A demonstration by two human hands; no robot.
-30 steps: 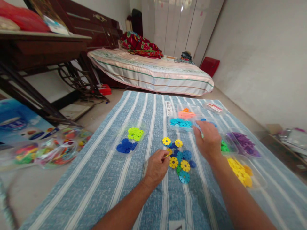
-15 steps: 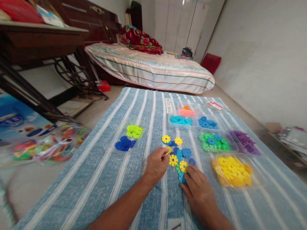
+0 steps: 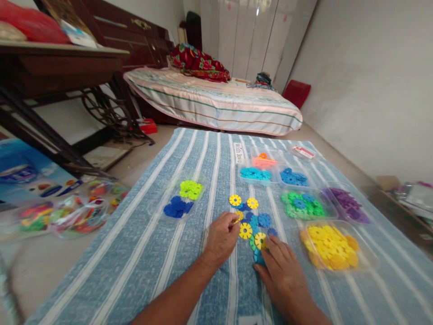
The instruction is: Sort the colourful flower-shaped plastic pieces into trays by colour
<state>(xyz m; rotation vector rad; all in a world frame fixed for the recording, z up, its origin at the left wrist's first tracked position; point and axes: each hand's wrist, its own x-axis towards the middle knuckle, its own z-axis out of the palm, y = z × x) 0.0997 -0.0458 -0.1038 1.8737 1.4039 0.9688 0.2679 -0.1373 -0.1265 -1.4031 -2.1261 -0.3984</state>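
At frame centre, the left hand (image 3: 221, 238) pinches a yellow disc (image 3: 236, 220) at the loose disc pile (image 3: 254, 225). The right hand (image 3: 283, 275), fingers spread flat, holds nothing, pressing the pile's lower edge. Bare striped cloth (image 3: 142, 253) stretches lower left; the yellow tray (image 3: 370, 264) crowds right.

A striped bed (image 3: 216, 101) with a red floral bundle (image 3: 198, 63) stands at the far end. A dark wooden table (image 3: 57, 63) stands far left. Bags of coloured pieces (image 3: 67, 212) lie on the floor at near left.

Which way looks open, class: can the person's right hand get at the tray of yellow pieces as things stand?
Probably yes. The right hand rests on the loose pile, with the yellow tray lying open-topped just to its right and only bare cloth between them.
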